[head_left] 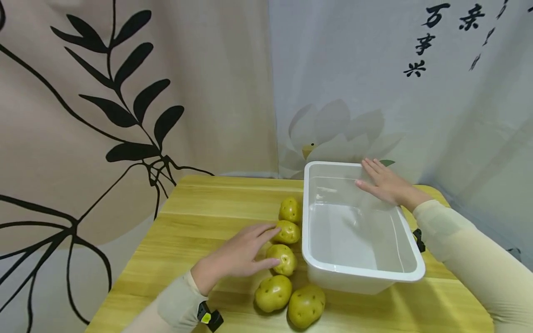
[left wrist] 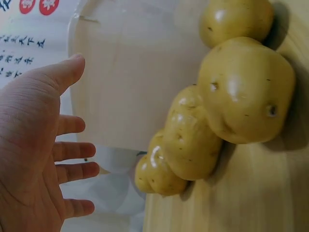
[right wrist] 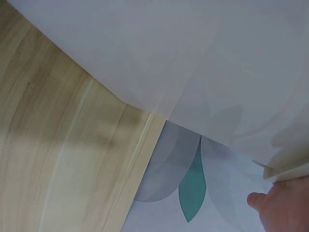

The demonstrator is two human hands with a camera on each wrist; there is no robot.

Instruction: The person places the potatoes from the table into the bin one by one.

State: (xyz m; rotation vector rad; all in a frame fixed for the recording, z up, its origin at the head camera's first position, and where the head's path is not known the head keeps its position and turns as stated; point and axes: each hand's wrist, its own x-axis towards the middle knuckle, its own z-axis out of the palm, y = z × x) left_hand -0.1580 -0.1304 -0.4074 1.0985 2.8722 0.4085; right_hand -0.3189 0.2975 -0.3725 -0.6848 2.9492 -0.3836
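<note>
A white plastic bin (head_left: 345, 236) stands on the wooden table, and I see into its bare inside. My right hand (head_left: 385, 184) rests on the bin's far right corner, fingers straight across the rim and thumb over the inner side. Several yellow potatoes line the bin's left side, from a small far potato (head_left: 289, 209) to a large near potato (head_left: 306, 306). Over the middle of this row hovers my left hand (head_left: 237, 253), its fingers extended and spread, overlapping a potato (head_left: 287, 232). In the left wrist view this hand's palm (left wrist: 29, 140) holds nothing.
The wooden tabletop (head_left: 195, 208) has its back edge against a hanging cloth (head_left: 225, 92) printed with dark leaves and writing. The right wrist view shows the bin's outer wall (right wrist: 135, 53) close to the table's edge.
</note>
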